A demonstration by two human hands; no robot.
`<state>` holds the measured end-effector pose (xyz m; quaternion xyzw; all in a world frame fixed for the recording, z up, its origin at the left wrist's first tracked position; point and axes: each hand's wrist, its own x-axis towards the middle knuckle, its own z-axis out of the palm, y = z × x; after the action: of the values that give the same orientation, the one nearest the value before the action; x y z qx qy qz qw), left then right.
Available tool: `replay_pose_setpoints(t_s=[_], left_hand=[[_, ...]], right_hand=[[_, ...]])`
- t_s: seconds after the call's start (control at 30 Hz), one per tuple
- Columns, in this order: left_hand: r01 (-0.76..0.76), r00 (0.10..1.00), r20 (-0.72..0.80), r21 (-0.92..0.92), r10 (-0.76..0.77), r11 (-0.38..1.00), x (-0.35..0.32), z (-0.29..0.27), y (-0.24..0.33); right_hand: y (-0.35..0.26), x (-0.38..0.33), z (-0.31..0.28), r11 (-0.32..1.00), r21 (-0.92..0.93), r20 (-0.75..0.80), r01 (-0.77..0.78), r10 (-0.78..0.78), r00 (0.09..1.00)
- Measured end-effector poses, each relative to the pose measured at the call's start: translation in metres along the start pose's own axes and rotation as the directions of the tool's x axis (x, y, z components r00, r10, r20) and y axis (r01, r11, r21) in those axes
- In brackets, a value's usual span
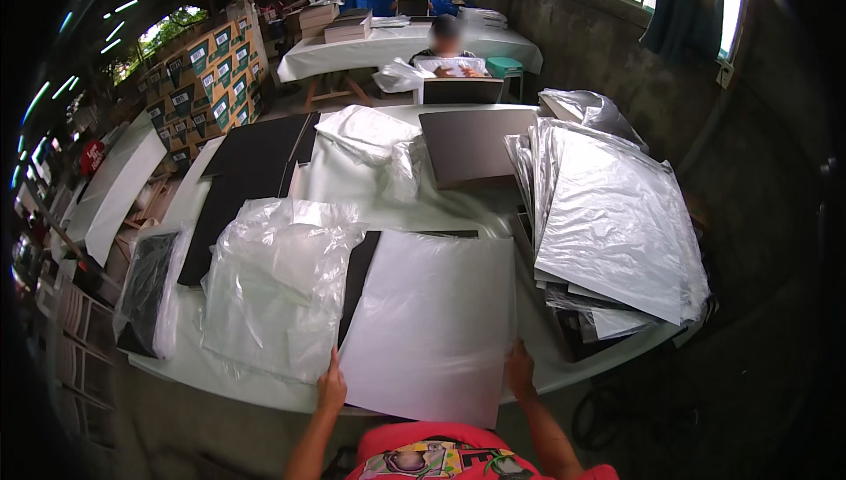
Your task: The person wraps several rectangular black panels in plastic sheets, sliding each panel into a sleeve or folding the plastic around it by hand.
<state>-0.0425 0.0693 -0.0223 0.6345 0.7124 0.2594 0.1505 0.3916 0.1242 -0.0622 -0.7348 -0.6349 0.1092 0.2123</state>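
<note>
A large flat white board (430, 330) lies in front of me at the table's near edge, its lower edge reaching past the tabletop. Its surface has a slight sheen, as if under thin plastic. My left hand (331, 385) grips its left edge near the lower corner, with one finger pointing up along the side. On the opposite edge my right hand (521, 371) is closed in the same way; the undersides of both hands are hidden. A black board (359, 273) shows from beneath the white one. Just left lies a pile of clear plastic bags (278, 295).
A tall stack of plastic-wrapped white boards (617, 215) fills the table's right side. Black boards (256, 154) lie at the far left, a grey board (471, 145) at the back. A wrapped black board (150, 290) rests at the left edge. Across the table sits another person (447, 52).
</note>
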Motion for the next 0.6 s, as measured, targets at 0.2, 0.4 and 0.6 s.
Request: replay_pose_setpoints(t_s=[0.2,0.4,0.6], left_hand=[[0.13,0.988,-0.068,-0.08,-0.135,0.988,-0.09,-0.01,0.001],[0.315,0.881,-0.007,-0.739,-0.474,0.596,-0.101,0.003,0.003],[0.257,0.828,0.163,-0.961,-0.537,0.105,-0.08,-0.034,0.082]], right_hand=[[-0.023,-0.115,-0.062,0.978,0.075,0.041,0.194,-0.198,0.979],[-0.008,-0.146,-0.07,0.983,0.137,0.191,0.121,-0.146,0.971],[0.026,-0.167,-0.097,0.977,0.125,0.409,0.171,-0.208,0.888]])
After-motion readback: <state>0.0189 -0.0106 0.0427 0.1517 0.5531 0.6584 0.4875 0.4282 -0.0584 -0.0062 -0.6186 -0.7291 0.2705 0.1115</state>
